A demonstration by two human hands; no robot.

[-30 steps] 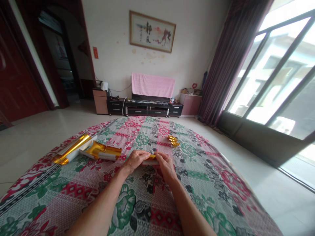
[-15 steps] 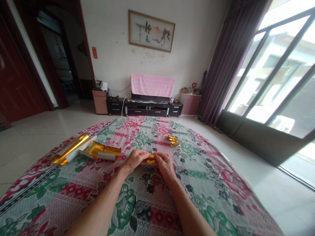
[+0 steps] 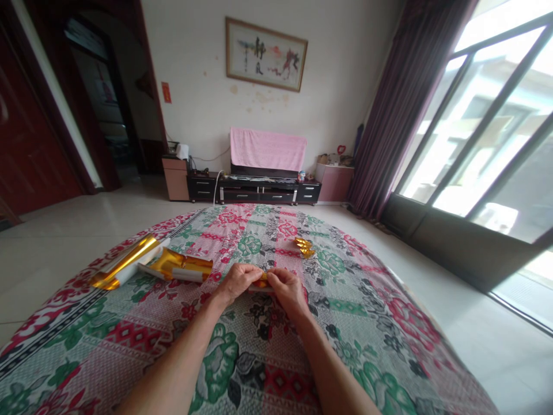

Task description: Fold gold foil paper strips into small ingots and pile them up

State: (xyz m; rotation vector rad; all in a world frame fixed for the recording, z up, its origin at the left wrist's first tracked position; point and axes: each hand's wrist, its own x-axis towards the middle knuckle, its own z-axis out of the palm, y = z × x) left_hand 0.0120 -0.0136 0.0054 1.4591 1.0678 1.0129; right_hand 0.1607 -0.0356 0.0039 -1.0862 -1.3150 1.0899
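Between my two hands is a small piece of gold foil paper [image 3: 261,282], mostly covered by the fingers. My left hand [image 3: 237,282] pinches its left end between thumb and forefinger. The right end is pinched by my right hand [image 3: 286,286], whose thumb lies near the left fingertips. Something pale and reddish shows just under the foil, too hidden to name. Beyond my right hand, several folded gold foil pieces [image 3: 305,248] lie in a small cluster on the flowered cloth [image 3: 276,340].
Left of my hands lie sheets of gold foil paper [image 3: 181,266] and a curled gold roll [image 3: 129,262] with white edges. Past the table stands a low black cabinet [image 3: 259,196] with a pink cloth [image 3: 268,148] above it. Glass doors [image 3: 466,132] are at right.
My right hand has shifted slightly left, closer to my left hand, and less of the gold foil shows between them. The other things have stayed in place.
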